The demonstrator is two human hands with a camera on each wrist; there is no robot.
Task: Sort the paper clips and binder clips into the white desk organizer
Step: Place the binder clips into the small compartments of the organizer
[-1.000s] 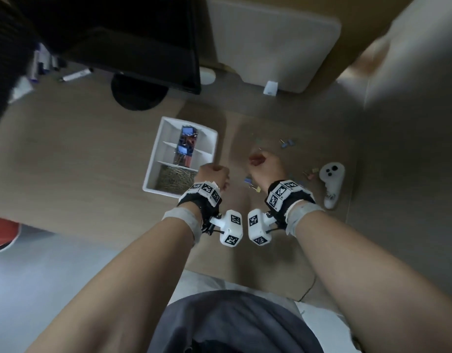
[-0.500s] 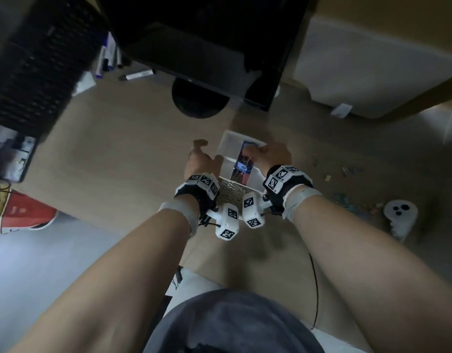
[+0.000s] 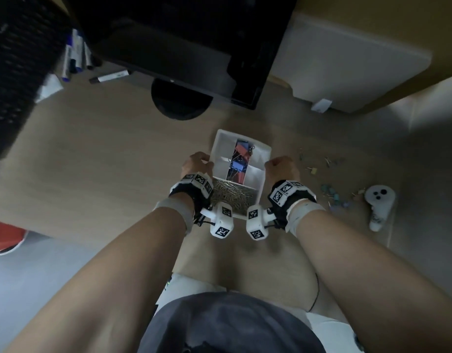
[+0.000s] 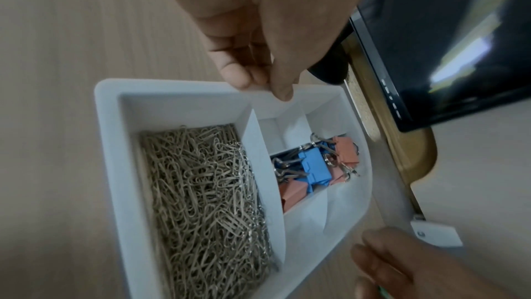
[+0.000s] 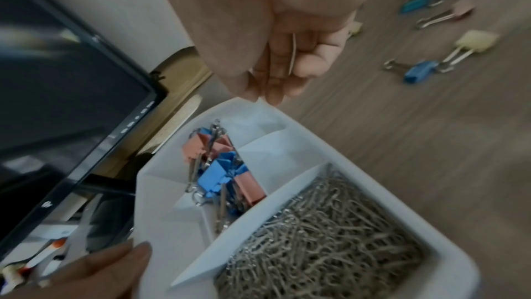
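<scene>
Two hands (image 3: 197, 163) (image 3: 281, 166) grip one white organizer (image 3: 260, 184) with four compartments.

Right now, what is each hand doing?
Left hand: grips the white organizer's left rim.
Right hand: grips its right rim, paper clip inside fingers.

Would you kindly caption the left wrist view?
Left hand holds the white organizer rim; paper clips and binder clips sorted inside.

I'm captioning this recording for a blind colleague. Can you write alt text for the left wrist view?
The left hand pinches the rim of a white desk organizer: paper clips fill its large compartment, blue and pink binder clips sit in a narrow one. The right hand meets the opposite rim, beside a dark monitor.
</scene>
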